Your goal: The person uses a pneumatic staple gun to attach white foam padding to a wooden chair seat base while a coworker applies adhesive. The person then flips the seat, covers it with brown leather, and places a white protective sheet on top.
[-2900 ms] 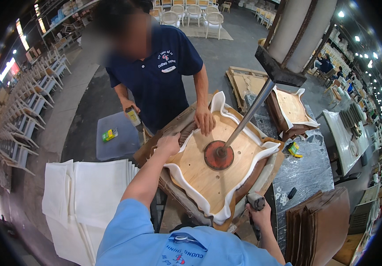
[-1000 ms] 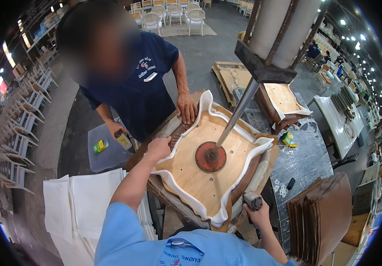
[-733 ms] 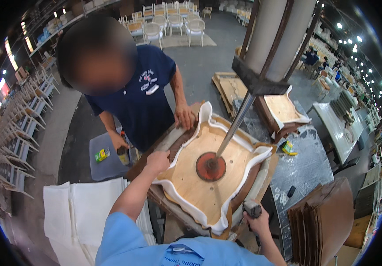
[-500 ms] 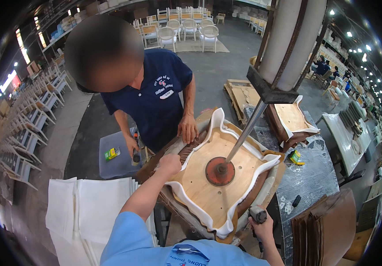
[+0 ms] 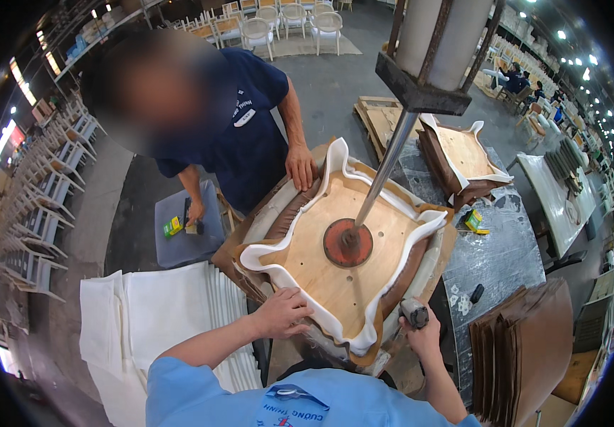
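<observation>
A plywood seat panel [image 5: 300, 249] lies underside up, edged with white foam [image 5: 435, 222] and brown cover material [image 5: 403, 281], inside a grey padded ring [image 5: 435, 269]. A red disc [image 5: 334, 250] on a steel rod [image 5: 390, 156] bears on its middle. My left hand [image 5: 282, 313] rests at the near-left edge, fingers apart and touching the foam. My right hand [image 5: 426, 338] is closed round a staple gun [image 5: 414, 313], just outside the ring's near-right side. Its lower part is hidden.
Opposite left, a co-worker's hand [image 5: 301, 167] rests on the ring; the other [image 5: 194, 212] holds a dark tool over a grey-blue surface. White sheets [image 5: 171, 306] lie left, brown covers [image 5: 524, 349] right. Another seat [image 5: 463, 153] and a yellow-green box [image 5: 474, 220] sit on the right table [image 5: 506, 256].
My left hand has moved nearer along the left edge. My right hand with the staple gun has risen slightly. The co-worker leans further left, and the view has shifted.
</observation>
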`<state>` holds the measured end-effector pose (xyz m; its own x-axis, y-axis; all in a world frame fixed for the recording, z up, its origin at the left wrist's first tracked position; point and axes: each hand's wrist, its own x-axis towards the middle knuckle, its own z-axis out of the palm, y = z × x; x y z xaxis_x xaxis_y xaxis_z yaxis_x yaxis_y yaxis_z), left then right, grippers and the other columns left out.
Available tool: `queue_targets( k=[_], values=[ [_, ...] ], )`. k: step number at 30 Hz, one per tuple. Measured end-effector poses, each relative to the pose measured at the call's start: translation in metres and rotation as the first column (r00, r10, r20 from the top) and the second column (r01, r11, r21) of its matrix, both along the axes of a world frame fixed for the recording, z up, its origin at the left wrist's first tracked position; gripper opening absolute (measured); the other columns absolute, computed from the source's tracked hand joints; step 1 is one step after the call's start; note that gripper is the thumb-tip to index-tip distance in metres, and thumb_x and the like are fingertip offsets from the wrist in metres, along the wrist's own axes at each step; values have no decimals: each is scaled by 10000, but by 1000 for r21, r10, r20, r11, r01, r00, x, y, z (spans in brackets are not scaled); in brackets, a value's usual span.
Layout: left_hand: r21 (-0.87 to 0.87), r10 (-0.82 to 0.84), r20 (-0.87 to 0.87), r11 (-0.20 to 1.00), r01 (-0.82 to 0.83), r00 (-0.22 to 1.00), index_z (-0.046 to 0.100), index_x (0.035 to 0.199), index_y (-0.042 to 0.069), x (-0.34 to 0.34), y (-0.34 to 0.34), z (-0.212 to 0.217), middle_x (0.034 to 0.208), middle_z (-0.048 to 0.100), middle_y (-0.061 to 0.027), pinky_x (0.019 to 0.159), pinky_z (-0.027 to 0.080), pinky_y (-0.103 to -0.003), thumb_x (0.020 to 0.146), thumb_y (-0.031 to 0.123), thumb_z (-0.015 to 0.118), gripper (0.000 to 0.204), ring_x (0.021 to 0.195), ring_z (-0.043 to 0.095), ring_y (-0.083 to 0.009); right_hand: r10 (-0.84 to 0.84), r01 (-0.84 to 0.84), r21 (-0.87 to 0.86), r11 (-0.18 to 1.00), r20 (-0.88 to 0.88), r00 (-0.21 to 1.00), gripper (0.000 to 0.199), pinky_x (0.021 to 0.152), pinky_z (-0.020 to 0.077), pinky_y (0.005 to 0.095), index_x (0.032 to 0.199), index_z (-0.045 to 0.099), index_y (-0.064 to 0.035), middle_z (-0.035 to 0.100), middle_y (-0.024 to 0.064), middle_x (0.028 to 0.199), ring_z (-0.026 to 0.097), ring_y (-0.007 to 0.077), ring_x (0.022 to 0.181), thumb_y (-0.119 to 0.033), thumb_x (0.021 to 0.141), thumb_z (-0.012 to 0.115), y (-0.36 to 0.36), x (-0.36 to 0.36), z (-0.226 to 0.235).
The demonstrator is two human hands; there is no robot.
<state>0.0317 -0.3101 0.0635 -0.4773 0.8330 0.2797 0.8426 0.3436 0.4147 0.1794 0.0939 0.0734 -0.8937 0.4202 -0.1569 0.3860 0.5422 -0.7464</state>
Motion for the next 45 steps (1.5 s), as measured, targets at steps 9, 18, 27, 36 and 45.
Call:
queue_targets(
  k=[9, 18, 27, 36, 45],
  values=[
    [-76, 156, 34, 985, -153, 987, 742, 1069, 143, 24, 11, -15, 1106, 693, -64, 1057, 465, -475, 945, 256, 819, 184, 1144, 648, -299, 104, -97, 114, 989, -56, 993, 706, 1050, 593, 487, 1540, 666, -144, 772, 222, 1285, 750, 431, 1222, -155, 880, 918, 43, -24, 8],
    [-65, 259, -3, 964, -259, 966, 729, 1032, 144, 42, 38, -26, 1040, 665, -63, 987, 482, -465, 958, 244, 821, 154, 1042, 662, -307, 225, -206, 175, 963, -98, 969, 723, 1007, 588, 483, 1535, 664, -134, 767, 207, 1189, 753, 404, 1130, -183, 869, 939, 77, -46, 2],
    [60, 317, 23, 946, -318, 948, 718, 1007, 129, 72, 86, -36, 1010, 649, -79, 929, 470, -474, 953, 229, 815, 150, 1005, 652, -304, 238, -209, 208, 955, -123, 963, 725, 1012, 583, 482, 1536, 654, -126, 773, 209, 1224, 747, 408, 1162, -118, 864, 927, 110, -85, -3],
    [257, 424, 211, 845, -469, 881, 793, 1125, 63, 55, 69, -5, 1126, 761, -176, 969, 563, -505, 985, 114, 758, 153, 1090, 711, -384, 210, -168, 229, 959, -174, 962, 706, 1004, 596, 468, 1541, 648, -95, 790, 211, 1190, 766, 394, 1132, -41, 882, 894, 116, -115, 31],
    [8, 667, -40, 745, -667, 744, 696, 1519, 86, -20, -11, -70, 1607, 574, -182, 1375, 217, -653, 1005, 271, 681, 547, 1655, 329, -458, 106, -10, -509, 861, 160, 981, 256, 505, 551, 367, 1198, 704, 14, 716, 54, 900, 747, 212, 630, -140, 1031, 821, -1, -73, 82]
  ],
)
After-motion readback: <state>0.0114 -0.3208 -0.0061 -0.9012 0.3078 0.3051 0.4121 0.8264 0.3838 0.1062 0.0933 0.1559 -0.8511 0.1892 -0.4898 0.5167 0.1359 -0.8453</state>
